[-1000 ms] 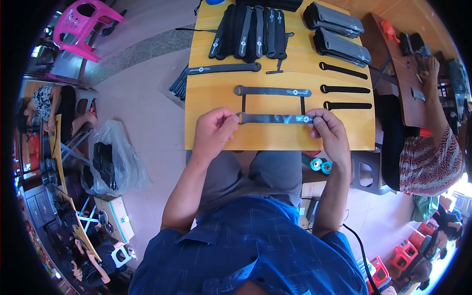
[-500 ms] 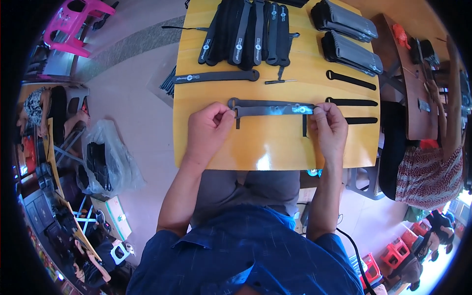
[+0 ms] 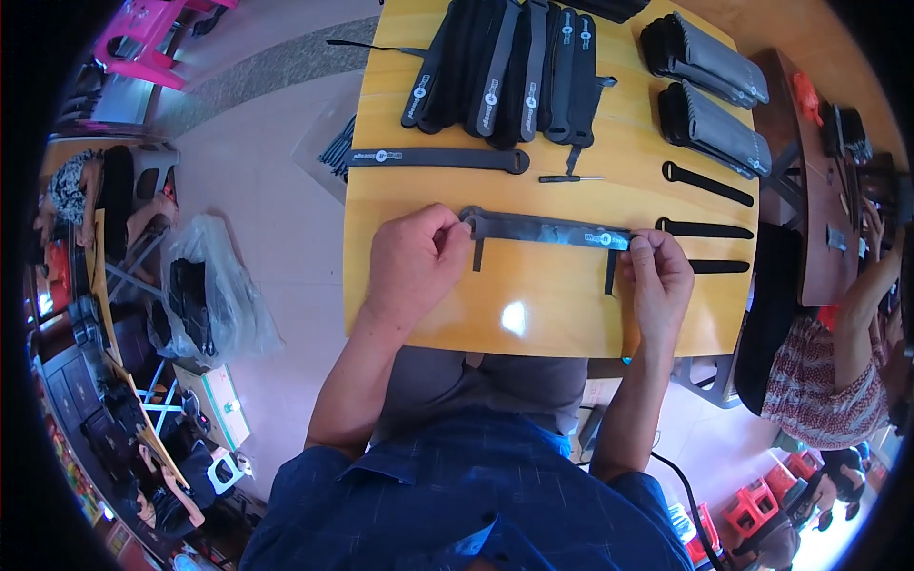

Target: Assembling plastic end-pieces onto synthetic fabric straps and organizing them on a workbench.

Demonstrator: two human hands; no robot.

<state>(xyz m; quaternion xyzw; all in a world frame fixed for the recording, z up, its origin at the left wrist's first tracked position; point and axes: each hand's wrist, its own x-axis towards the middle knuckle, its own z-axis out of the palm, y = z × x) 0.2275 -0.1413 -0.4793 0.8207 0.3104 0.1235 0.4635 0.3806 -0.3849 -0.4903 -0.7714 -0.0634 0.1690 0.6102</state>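
Note:
My left hand [image 3: 416, 265] pinches the looped left end of a dark grey hook-and-loop strap [image 3: 543, 231]. My right hand [image 3: 659, 281] grips the other end between thumb and fingers, so the strap is held straight across the table's near half. Two short dark strips or marks [image 3: 609, 271] show on the table below it, one near each end. Beyond my left hand a longer black strap [image 3: 433, 160] with a slotted end lies flat. Beside my right hand lie several small black straps [image 3: 709, 184], one partly behind the fingers.
Bundles of black and grey straps [image 3: 490, 86] fill the far side of the yellow table [image 3: 533, 328]. Two folded grey stacks [image 3: 714, 128] sit far right. A thin screwdriver-like tool [image 3: 571, 179] lies mid-table. A plastic bag [image 3: 214, 295] stands on the left; another person [image 3: 828, 371] sits at right.
The strap in my hands now overlies the one that showed just behind it. Both hands still grip its ends. The whole view has shifted slightly, with the table appearing lower and farther right.

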